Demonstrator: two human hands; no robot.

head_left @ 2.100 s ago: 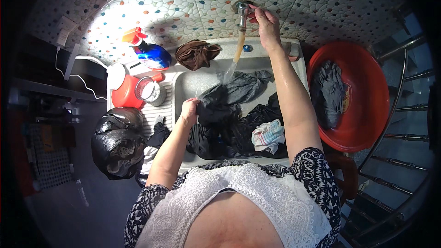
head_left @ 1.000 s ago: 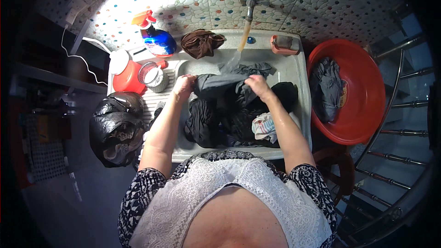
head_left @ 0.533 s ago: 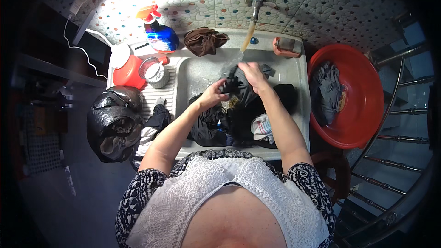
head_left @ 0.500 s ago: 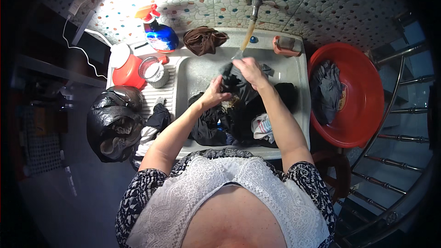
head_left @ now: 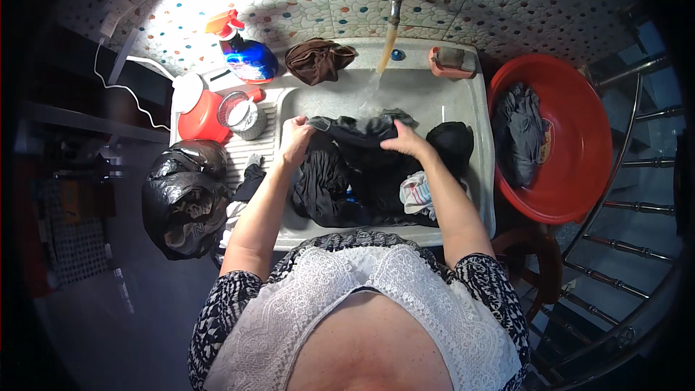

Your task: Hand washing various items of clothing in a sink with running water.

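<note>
A wet dark garment (head_left: 353, 130) is stretched sideways between my two hands, over the sink (head_left: 443, 101). My left hand (head_left: 295, 139) is closed on its left end. At its right end my right hand (head_left: 407, 140) grips it, thumb pointing left. Just beyond the cloth, water runs from the tap (head_left: 395, 0) through a yellowish hose (head_left: 388, 47). Below my hands lie black clothes (head_left: 322, 185), and a white striped cloth (head_left: 416, 194) rests near my right forearm. The garment's exact kind cannot be made out.
Right of the sink stands a red basin (head_left: 579, 145) holding a grey garment (head_left: 520, 127), beside a metal railing (head_left: 630, 163). Along the back ledge are a blue spray bottle (head_left: 250, 60), a brown cloth (head_left: 318, 60) and a soap dish (head_left: 452, 65). A black plastic bag (head_left: 184, 199) sits at left.
My hands have moved apart and slightly nearer, the left one going left. The garment, bunched under the water before, is now spread between them. The view has shifted slightly.
</note>
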